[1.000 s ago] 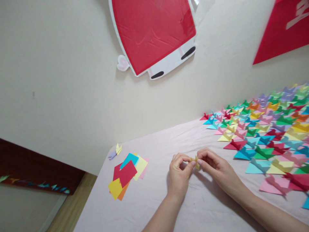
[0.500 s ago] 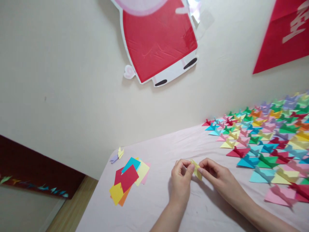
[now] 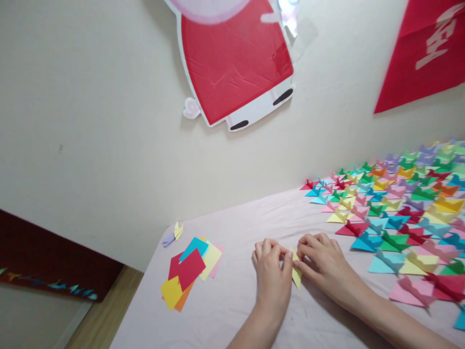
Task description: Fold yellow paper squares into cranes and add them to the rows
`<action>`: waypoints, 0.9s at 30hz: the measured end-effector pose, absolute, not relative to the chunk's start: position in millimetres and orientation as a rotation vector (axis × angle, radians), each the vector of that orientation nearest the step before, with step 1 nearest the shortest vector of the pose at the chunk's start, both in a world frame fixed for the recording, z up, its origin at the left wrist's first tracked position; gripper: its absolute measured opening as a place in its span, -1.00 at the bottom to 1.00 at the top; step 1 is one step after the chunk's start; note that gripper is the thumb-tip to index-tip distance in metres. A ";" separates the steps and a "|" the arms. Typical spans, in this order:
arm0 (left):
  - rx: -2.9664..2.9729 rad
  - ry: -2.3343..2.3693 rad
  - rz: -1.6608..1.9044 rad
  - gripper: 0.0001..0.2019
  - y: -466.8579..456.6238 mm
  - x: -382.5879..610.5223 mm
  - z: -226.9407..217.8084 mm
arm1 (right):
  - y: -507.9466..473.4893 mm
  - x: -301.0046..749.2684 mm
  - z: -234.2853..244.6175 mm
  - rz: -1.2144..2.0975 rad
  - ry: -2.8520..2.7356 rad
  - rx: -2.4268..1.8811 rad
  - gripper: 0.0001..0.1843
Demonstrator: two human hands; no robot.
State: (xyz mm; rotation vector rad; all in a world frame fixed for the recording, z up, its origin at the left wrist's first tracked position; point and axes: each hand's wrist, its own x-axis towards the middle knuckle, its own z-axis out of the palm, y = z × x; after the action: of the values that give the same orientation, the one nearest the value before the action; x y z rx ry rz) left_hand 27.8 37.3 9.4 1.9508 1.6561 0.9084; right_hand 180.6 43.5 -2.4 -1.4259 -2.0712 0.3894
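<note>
I view a pale-pink cloth (image 3: pixel 221 315) with multicoloured folded-paper birds (image 3: pixel 416 236) at its right, overlapping coloured paper squares (image 3: pixel 192 269) at its left; near its middle, my left hand (image 3: pixel 272 271) and right hand (image 3: pixel 321 259) together pinch a yellow folded-paper piece (image 3: pixel 297 277).

Both bare forearms come in from the bottom edge, the left forearm (image 3: pixel 256 327) rising steeply and leaning rightward, the right forearm (image 3: pixel 388 312) slanting in from the lower right corner at a lower angle. The left hand (image 3: pixel 271 271) is turned back-up, its fingers curled and bunched, with the thumb (image 3: pixel 287 265) pointing forward and a small gap between it and the bent index finger. The right hand (image 3: pixel 323 261) faces it, knuckles raised, fingers bent inward, index finger and thumb reaching left in a pinch. The fingertips of the two hands are close together but apart.
</note>
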 end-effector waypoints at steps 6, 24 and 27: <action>2.091 1.775 0.859 -0.80 32.2 29.3 10.3 | 40.2 178.4 -4.5 0.192 -2.121 -1.426 -0.80; 2.767 1.485 0.532 -0.78 0.6 3.2 -8.8 | 44.8 179.4 -12.5 0.400 -2.104 -1.344 -0.85; 2.824 1.603 0.684 -0.77 -0.7 6.3 -28.1 | 44.6 179.6 -13.5 0.468 -2.134 -1.222 -0.79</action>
State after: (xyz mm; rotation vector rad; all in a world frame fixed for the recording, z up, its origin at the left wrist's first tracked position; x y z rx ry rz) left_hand 6.3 -0.7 -28.1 2.8241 1.6030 0.6838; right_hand 179.6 44.6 -13.5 -1.2218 -2.1343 0.4677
